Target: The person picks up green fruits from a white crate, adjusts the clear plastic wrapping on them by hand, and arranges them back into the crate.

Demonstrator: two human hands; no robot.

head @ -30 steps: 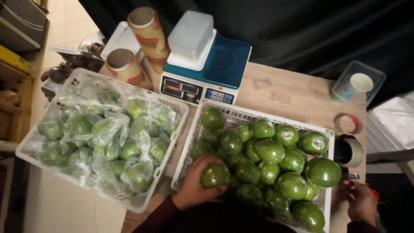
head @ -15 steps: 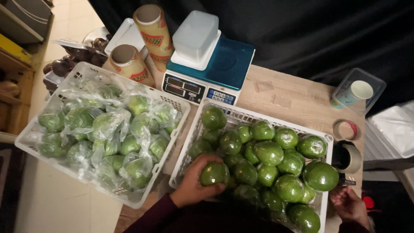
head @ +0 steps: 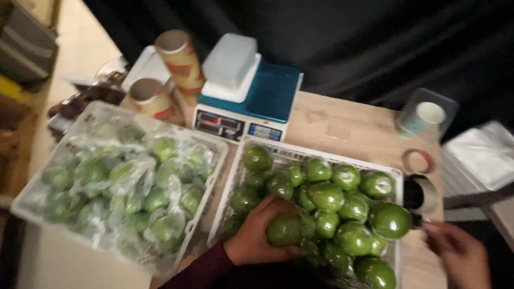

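The left hand [head: 257, 235] is wrapped around a green fruit [head: 285, 229], with its fingers curled over the top and side of it. That fruit sits in the near part of a white basket [head: 321, 155] full of loose green fruits, on the right side of the wooden table [head: 348, 123].

The right hand [head: 458, 254] is at the near right corner, just past the basket's right edge. It is blurry (so I cannot tell if its fingers are wide or closed, or if they hold something). Close to it stands a big roll of tape [head: 420, 192], and a smaller tape ring [head: 419, 160] lies a bit farther back.

On the left is another white basket [head: 32, 198], filled with green fruits wrapped in clear bags. Behind the two baskets is a scale [head: 249, 104] with a blue top and a white box on it. Two brown cardboard tubes [head: 179, 59] stand to its left. At the far right, a paper cup [head: 425, 115] sits in a clear tub.
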